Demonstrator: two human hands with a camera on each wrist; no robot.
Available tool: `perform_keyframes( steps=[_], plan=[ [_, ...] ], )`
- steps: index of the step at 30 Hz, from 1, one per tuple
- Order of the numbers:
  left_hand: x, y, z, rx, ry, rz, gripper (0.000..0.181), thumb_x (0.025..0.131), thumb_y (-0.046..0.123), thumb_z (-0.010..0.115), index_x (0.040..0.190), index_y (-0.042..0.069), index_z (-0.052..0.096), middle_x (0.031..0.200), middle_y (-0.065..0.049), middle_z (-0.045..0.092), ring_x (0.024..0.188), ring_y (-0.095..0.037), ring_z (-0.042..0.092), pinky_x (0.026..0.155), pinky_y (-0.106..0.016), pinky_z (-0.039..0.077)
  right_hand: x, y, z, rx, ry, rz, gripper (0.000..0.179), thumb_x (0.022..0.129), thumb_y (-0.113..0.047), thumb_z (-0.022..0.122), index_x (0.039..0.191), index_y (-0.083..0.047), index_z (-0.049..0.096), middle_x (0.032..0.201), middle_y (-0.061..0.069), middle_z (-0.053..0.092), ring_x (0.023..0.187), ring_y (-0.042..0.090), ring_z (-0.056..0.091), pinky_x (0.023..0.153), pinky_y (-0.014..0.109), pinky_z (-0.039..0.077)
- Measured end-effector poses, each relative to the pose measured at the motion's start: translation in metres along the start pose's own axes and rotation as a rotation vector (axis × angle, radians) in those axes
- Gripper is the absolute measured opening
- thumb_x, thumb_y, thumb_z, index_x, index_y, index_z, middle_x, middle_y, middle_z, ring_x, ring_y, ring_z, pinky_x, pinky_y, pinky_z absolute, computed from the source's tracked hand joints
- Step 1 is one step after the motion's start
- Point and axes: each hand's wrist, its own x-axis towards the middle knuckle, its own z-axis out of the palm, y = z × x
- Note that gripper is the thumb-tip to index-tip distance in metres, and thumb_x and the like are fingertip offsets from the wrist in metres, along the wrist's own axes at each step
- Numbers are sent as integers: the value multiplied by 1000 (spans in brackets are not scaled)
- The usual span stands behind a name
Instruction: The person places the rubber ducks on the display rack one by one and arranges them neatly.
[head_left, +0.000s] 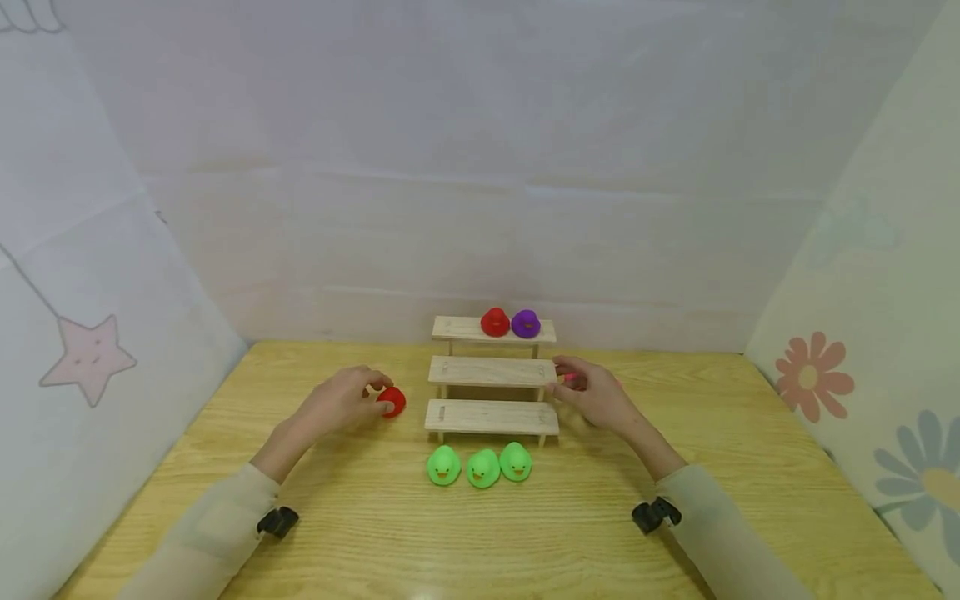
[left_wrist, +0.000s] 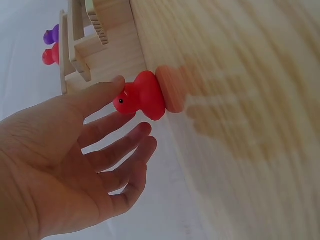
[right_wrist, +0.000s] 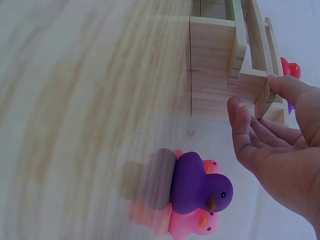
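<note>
My left hand (head_left: 339,402) pinches a red rubber duck (left_wrist: 145,95) by its head between thumb and forefinger, left of a three-step wooden stand (head_left: 491,372). The duck's base meets the tabletop. At the stand's other side, my right hand (head_left: 602,400) holds the right end of the middle step, thumb and fingers around the board. Beside that hand, in the right wrist view, a purple duck (right_wrist: 192,185) and pink ducks (right_wrist: 192,225) sit on the table. The right hand mostly hides them in the head view.
On the top step sit another red duck (head_left: 495,322) and another purple duck (head_left: 526,324). Three green ducks (head_left: 483,469) stand in front of the bottom step. A pale cloth wall (head_left: 487,208) rises behind the wooden table (head_left: 420,542), with printed panels at both sides.
</note>
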Motion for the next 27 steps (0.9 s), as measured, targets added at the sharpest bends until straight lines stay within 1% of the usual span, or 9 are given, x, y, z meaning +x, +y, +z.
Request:
perform_keyframes(
  steps=[5, 9, 12, 14, 17, 19, 21, 27],
  plan=[
    [1, -1, -2, -18, -11, 14, 30, 92, 22, 78, 117, 4, 73, 108, -11, 69, 91, -26, 64, 72, -42, 55, 0, 0, 0, 2, 5, -9, 63, 97, -40, 71, 149, -9, 52, 132, 12, 63, 104, 25, 64, 85, 44, 56],
    [2, -1, -3, -44, -19, 15, 30, 93, 21, 77, 117, 3, 72, 109, -12, 69, 92, -26, 65, 72, -41, 56, 0, 0, -1, -1, 6, -6, 63, 98, -39, 70, 149, -7, 51, 133, 13, 63, 104, 25, 64, 86, 44, 56],
    [2, 0, -3, -58, -23, -4, 31, 93, 21, 77, 118, 2, 72, 112, -13, 69, 94, -26, 66, 73, -40, 56, 0, -1, -1, -2, 1, 1, 63, 98, -38, 70, 149, -8, 51, 133, 12, 62, 105, 25, 64, 86, 43, 56],
    [2, 1, -3, -69, -22, -30, 33, 93, 22, 77, 119, 3, 71, 113, -12, 68, 93, -25, 65, 71, -39, 56, 1, -3, -1, 3, 2, -1, 63, 98, -37, 71, 149, -7, 51, 134, 13, 62, 105, 26, 64, 86, 42, 56],
    [3, 2, -3, -76, -19, -60, 34, 94, 25, 76, 119, 3, 71, 114, -12, 68, 91, -23, 65, 68, -38, 55, 0, -4, -1, 14, 10, -7, 63, 98, -35, 71, 149, -4, 50, 133, 13, 62, 105, 26, 64, 87, 43, 55],
    [3, 3, -3, -77, -16, -67, 34, 94, 26, 76, 119, 4, 71, 114, -11, 68, 90, -22, 64, 68, -37, 54, 1, -3, 0, 18, 11, -11, 63, 98, -34, 71, 149, -3, 50, 133, 14, 62, 105, 27, 64, 87, 43, 55],
    [3, 4, -4, -71, -13, -66, 34, 93, 27, 76, 118, 4, 71, 114, -11, 68, 90, -22, 63, 69, -38, 54, 1, -3, 1, 24, 5, -9, 63, 98, -33, 71, 149, -3, 50, 133, 14, 62, 105, 27, 64, 87, 43, 55],
    [10, 10, -9, -79, 22, -54, 37, 93, 32, 75, 119, 5, 70, 115, -11, 66, 94, -25, 61, 70, -41, 53, 1, -2, 1, 35, -1, -11, 62, 98, -32, 71, 149, -3, 50, 132, 15, 62, 106, 27, 64, 89, 43, 55]
  ],
)
